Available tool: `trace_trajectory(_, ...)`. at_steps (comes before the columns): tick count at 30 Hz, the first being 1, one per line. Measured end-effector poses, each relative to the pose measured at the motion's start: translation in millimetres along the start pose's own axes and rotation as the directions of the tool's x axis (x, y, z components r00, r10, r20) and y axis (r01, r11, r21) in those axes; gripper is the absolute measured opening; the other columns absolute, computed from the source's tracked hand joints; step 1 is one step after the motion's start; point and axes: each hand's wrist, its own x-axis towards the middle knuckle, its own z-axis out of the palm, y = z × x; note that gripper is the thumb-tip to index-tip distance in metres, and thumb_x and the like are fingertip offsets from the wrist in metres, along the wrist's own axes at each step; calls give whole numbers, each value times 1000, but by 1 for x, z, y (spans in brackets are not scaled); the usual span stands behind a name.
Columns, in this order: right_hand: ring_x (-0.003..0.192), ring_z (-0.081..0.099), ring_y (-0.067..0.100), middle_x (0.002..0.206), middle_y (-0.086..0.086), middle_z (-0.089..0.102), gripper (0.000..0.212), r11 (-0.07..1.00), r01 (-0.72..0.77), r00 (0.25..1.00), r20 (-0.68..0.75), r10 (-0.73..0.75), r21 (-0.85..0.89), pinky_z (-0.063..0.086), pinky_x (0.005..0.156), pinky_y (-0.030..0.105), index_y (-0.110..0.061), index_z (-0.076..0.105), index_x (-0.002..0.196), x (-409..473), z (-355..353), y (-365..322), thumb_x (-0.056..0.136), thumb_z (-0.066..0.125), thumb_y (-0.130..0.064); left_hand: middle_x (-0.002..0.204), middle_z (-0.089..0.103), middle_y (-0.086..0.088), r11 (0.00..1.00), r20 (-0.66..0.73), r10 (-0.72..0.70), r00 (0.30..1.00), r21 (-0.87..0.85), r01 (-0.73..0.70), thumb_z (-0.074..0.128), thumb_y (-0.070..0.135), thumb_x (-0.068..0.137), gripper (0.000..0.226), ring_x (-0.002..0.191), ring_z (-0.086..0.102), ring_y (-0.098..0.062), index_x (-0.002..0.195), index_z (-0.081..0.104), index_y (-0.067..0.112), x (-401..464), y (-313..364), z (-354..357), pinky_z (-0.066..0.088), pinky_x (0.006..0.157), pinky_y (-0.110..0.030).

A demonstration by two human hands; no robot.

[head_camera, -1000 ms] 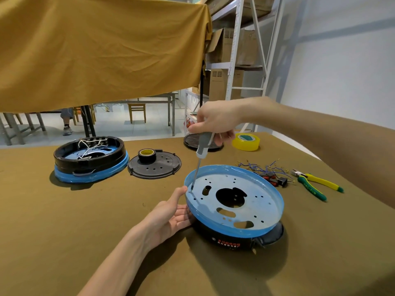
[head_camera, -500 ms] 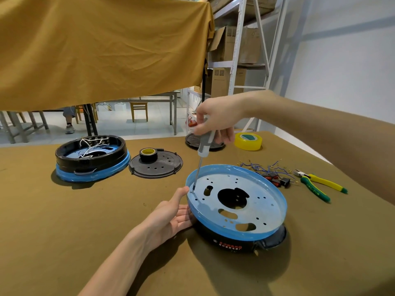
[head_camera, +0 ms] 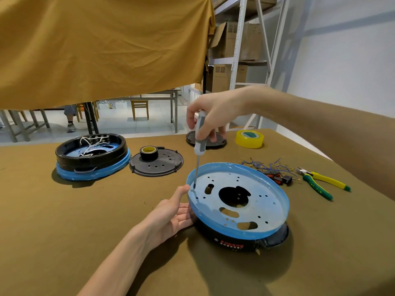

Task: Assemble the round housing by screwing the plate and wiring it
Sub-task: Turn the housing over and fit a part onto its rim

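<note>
— Housing (head_camera: 237, 238) first: where does it sit, and why is the left hand (head_camera: 171, 216) on it?

— It lies on the worktop (head_camera: 64, 231) right of centre, open side up, with the pale plate (head_camera: 241, 199) seated inside its blue rim. The left hand rests against the near-left edge, fingers relaxed and straight, thumb up at the rim. I'd judge it is bracing the housing so it cannot spin or slide under the turning tool.

— And further left?

— A second housing (head_camera: 92, 159) with white wires showing inside, well apart. Near it, a black perforated cover (head_camera: 157, 164) with a roll of black tape (head_camera: 149, 152) on top. Parked out of the way, I'd say.

— The tool?

— The right hand (head_camera: 213, 112) is clenched round the grey handle of the screwdriver (head_camera: 198, 150), held nearly upright. Its tip meets the plate at the left edge, just beside the left thumb. Whether a screw sits under it is too small to tell.

— Upright for what reason?

— Probably to keep the bit square in the hole.

— To the right?

— Yellow tape (head_camera: 249, 139) at the back, loose blue wires (head_camera: 267, 164) beside the housing, then pliers (head_camera: 320, 184). Likely laid ready for the wiring.
</note>
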Motion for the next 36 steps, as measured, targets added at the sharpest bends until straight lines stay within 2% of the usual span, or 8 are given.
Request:
trace_trajectory(4, 54, 72, 19, 73, 8, 77, 44, 982, -68, 992, -119, 48, -177, 55, 47, 24, -8, 67, 102, 5, 7, 0, 101, 57, -51, 96, 78, -21, 1000, -17, -7, 1000, 1, 7, 69, 48, 92, 58, 87, 78, -28, 114, 57, -4, -2, 1, 2, 64, 64, -32)
trace_trajectory(9, 63, 74, 18, 92, 13, 76, 20, 999, -1, 1000, 2, 1, -35, 57, 53, 25, -15, 66, 105, -8, 2, 4, 90, 77, -21, 95, 78, -20, 1000, -19, -1, 1000, 10, 1, 68, 47, 93, 55, 86, 78, -27, 112, 58, -4, -4, 2, 2, 64, 64, -32)
trace_trajectory(14, 57, 72, 17, 76, 8, 77, 40, 988, -67, 996, -64, 59, -137, 53, 47, 23, -7, 73, 96, -11, 9, 2, 97, 65, -46, 98, 78, -21, 1000, -13, -1, 1000, 10, 1, 68, 48, 92, 58, 89, 78, -28, 115, 57, -4, -3, 1, 3, 65, 70, -34)
trace_trajectory(18, 57, 72, 18, 82, 12, 77, 21, 998, 0, 998, -62, -4, -62, 54, 49, 22, -11, 67, 98, -19, 9, 1, 94, 73, -30, 99, 77, -21, 1000, 2, -4, 1000, 7, 4, 69, 49, 92, 60, 89, 78, -29, 116, 57, -5, -1, 1, 1, 64, 67, -33)
trace_trajectory(21, 52, 72, 20, 70, 10, 76, 45, 973, -54, 993, -115, 28, -223, 52, 45, 20, -4, 69, 93, -18, 16, -4, 103, 54, -46, 98, 77, -22, 1000, 9, -6, 1000, -13, 6, 70, 48, 90, 61, 86, 78, -29, 116, 57, -6, -1, 2, 0, 63, 63, -32)
trace_trajectory(25, 65, 73, 15, 99, 12, 71, 36, 994, -7, 1000, 8, 7, -110, 55, 51, 21, -18, 55, 118, -28, 8, -10, 91, 77, -26, 98, 77, -22, 1000, 4, -2, 1000, -4, 2, 70, 48, 91, 60, 89, 78, -29, 115, 58, -5, 0, 0, 0, 64, 64, -32)
trace_trajectory(29, 51, 70, 18, 70, 8, 76, 32, 984, -17, 996, -87, 1, -180, 56, 46, 25, -7, 66, 101, -21, 18, -15, 102, 60, -39, 97, 77, -22, 1000, -8, 4, 1000, -10, -4, 70, 47, 91, 59, 87, 78, -30, 114, 57, -6, 2, 0, 1, 64, 63, -33)
trace_trajectory(36, 57, 74, 18, 82, 10, 78, 22, 998, 3, 997, -71, -8, -66, 54, 48, 23, -15, 59, 105, -14, 9, -7, 95, 73, -28, 99, 77, -23, 1000, 26, 10, 1000, -20, -10, 71, 43, 91, 57, 91, 78, -31, 116, 57, -6, 6, -2, -3, 64, 66, -35)
